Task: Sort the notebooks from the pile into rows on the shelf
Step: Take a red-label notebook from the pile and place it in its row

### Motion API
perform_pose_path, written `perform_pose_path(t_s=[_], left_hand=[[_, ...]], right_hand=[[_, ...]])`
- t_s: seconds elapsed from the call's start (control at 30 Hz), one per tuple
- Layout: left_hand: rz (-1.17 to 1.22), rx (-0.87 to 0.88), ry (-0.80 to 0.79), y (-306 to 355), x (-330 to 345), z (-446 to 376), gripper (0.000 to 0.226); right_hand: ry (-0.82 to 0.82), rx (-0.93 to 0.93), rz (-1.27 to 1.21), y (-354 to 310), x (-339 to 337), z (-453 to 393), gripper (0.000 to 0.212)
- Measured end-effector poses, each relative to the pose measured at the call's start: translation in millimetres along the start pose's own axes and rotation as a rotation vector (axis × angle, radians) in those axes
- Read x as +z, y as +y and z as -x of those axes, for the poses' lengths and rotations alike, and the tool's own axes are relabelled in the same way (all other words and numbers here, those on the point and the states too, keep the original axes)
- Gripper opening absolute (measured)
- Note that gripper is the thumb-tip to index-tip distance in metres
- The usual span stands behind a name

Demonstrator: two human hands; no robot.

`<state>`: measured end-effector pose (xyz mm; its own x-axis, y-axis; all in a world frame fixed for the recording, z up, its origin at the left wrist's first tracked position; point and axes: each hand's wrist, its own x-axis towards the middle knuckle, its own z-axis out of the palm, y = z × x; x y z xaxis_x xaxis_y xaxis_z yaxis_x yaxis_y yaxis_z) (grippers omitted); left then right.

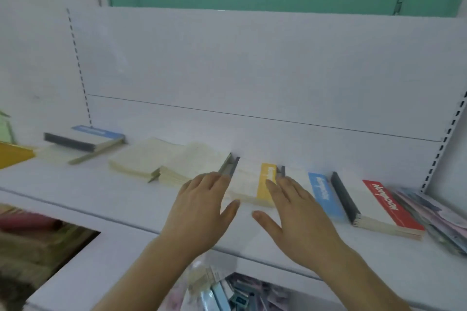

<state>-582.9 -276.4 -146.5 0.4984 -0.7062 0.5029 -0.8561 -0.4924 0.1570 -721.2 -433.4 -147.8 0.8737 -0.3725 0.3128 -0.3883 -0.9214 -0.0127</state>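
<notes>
hands reach over a white shelf (106, 199) of notebooks. left hand (199, 209) lies flat with straight fingers, its tips on the edge of a cream notebook (197, 166) at 12 o'clock of it. right hand (295, 212) is also spread loose, fingers touching a yellow-banded notebook (265, 184) between the two hands. at 3 o'clock of the right hand lie a blue-banded notebook (324, 195) and a red-banded notebook (384, 206), side by side in a row. at 10 o'clock, a blue and grey stack (86, 139) sits askew.
</notes>
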Motion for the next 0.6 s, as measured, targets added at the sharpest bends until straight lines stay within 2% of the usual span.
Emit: perform_pose_path(t_s=[0.17,0.3,0.6], left_hand=[[-0.079,-0.131,-0.035,-89,-37,48,0.064],[-0.144,-0.242,-0.076,-159,-57,71,0.07],[-0.236,-0.362,-0.117,-303,-66,47,0.069]], right_hand=[[-0.02,-0.09,-0.046,-109,17,-29,0.084],[-0.02,-0.155,-0.081,-182,31,-64,0.092],[-0.026,-0.272,-0.122,-288,74,-182,0.076]])
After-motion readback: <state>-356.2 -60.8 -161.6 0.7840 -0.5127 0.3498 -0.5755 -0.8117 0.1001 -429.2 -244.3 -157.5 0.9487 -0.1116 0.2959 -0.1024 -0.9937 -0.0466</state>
